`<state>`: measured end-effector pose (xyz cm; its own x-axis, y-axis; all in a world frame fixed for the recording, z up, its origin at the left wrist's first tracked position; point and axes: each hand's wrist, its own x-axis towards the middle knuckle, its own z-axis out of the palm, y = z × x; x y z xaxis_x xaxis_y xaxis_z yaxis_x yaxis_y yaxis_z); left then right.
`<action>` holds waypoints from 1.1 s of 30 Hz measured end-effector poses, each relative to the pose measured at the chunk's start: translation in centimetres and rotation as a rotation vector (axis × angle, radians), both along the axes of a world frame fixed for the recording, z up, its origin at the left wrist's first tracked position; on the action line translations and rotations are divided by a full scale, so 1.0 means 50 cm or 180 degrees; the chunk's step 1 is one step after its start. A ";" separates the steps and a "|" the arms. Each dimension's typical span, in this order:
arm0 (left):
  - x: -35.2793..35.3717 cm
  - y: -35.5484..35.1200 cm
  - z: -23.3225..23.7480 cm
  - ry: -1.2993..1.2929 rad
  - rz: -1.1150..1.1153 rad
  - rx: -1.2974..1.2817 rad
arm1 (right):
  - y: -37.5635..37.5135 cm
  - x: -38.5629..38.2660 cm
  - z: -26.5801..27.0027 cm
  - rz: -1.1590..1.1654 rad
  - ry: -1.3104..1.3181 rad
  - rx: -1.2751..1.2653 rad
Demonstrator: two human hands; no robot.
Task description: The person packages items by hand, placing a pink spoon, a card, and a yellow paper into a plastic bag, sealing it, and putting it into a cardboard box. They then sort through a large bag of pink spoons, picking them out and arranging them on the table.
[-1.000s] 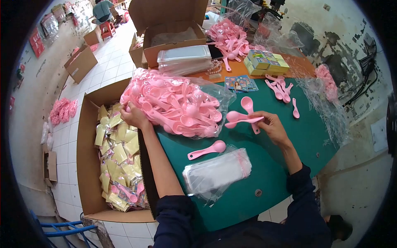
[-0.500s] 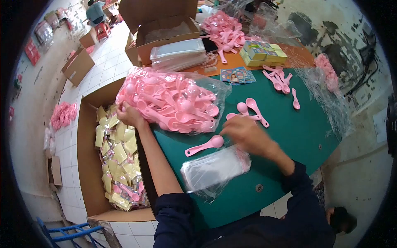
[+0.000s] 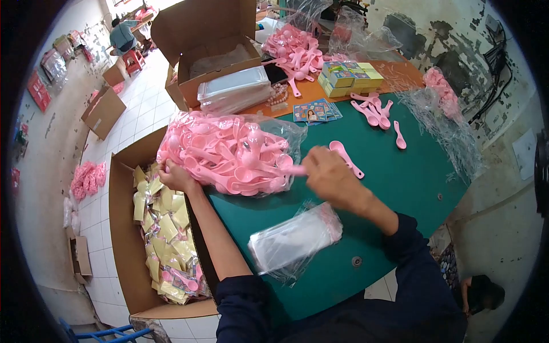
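Note:
My left hand [image 3: 176, 176] is closed on the left edge of a clear plastic bag [image 3: 297, 132] full of pink spoons [image 3: 226, 154]. Beside the bag's right side, my right hand [image 3: 331, 178] is closed around a pink spoon, whose blurred end [image 3: 295, 170] points left at the bag. Whether more spoons are inside that fist is hidden. A single loose pink spoon [image 3: 346, 159] lies just beyond my right hand on the green tabletop [image 3: 380, 200]. Nearer my body rests a stack of clear plastic sleeves [image 3: 294, 239].
Left of the table stands a cardboard box [image 3: 126, 228] holding packets with yellow cards [image 3: 166, 226]. Farther back are an open carton [image 3: 220, 63], sleeve packs [image 3: 234, 91], picture cards [image 3: 316, 110], yellow boxes [image 3: 349, 79] and more spoons [image 3: 374, 111]. A person [image 3: 123, 35] sits far off.
The spoon that lay in front of the bag is gone from the table, as are spoons near my right hand. That hand now has a spoon beside the bag. My left hand still grips the bag.

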<state>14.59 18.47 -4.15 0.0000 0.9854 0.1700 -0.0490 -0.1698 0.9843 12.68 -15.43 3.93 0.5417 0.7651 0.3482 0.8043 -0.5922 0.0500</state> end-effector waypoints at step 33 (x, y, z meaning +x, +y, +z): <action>0.009 0.022 -0.024 0.0123 -0.0002 -0.0015 | 0.072 0.101 -0.086 0.0074 0.0833 0.0904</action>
